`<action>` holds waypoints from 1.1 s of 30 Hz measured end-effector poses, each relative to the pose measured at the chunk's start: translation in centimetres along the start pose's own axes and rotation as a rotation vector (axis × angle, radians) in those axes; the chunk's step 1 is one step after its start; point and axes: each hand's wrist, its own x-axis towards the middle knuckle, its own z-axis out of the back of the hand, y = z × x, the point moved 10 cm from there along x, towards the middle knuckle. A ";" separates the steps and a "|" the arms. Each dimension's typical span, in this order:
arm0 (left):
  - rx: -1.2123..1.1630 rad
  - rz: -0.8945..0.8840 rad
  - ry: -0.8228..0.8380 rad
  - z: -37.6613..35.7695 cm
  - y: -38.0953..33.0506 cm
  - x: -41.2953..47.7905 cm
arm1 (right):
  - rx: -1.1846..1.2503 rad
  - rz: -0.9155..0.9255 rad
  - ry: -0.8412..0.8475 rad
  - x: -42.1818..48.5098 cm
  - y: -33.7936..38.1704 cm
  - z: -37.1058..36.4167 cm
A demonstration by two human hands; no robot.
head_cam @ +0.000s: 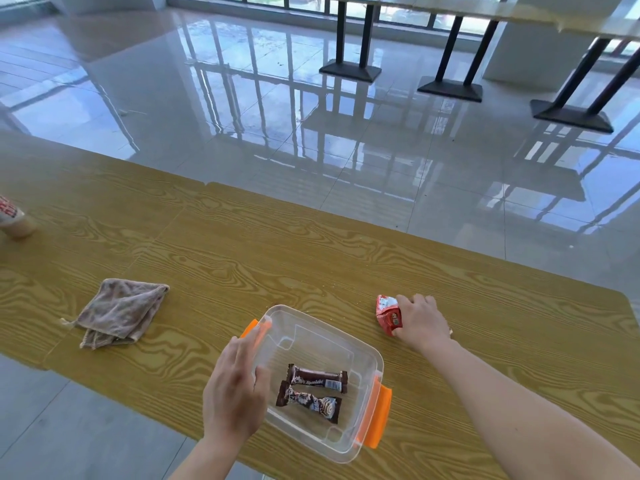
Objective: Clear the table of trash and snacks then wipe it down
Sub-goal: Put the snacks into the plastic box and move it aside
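Our right hand (420, 320) grasps a red snack packet (388, 314) on the wood-grain worktop (242, 244); our left hand (235, 386), fingers released, rests against a clear container (360, 344) holding two chocolate bars (311, 393), their wrapper print unreadable. A folded cloth (119, 311) lies left.

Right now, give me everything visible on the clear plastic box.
The clear plastic box is a shallow, see-through rectangular tub with rounded corners, lidless, with orange latch handles on two opposite ends. It sits flat and skewed near the wooden table's near edge. Inside lie two brown-wrapped snack bars, side by side. The left hand rests against its left rim; the right hand is off it.
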 end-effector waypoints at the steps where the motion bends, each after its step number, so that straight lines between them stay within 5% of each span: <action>1: 0.001 0.001 -0.002 0.1 0.0 0.0 | -0.007 -0.012 -0.013 -0.1 -0.1 0.0; 9: -0.004 0.014 -0.003 0.0 0.3 0.0 | 0.360 0.010 -0.192 -3.7 0.7 5.1; 17: -0.017 0.006 -0.027 -0.1 0.6 0.0 | 0.590 0.439 -0.189 -10.6 11.4 11.8; 23: -0.042 -0.009 -0.064 0.3 0.2 -0.1 | 0.321 0.519 0.073 -12.0 18.3 5.2; 27: -0.053 0.001 -0.072 0.5 0.3 -0.1 | 0.066 0.580 -0.023 -12.7 20.6 1.9; 33: -0.084 0.007 -0.080 1.1 -0.4 -0.4 | 0.233 0.565 -0.021 -13.0 20.9 1.4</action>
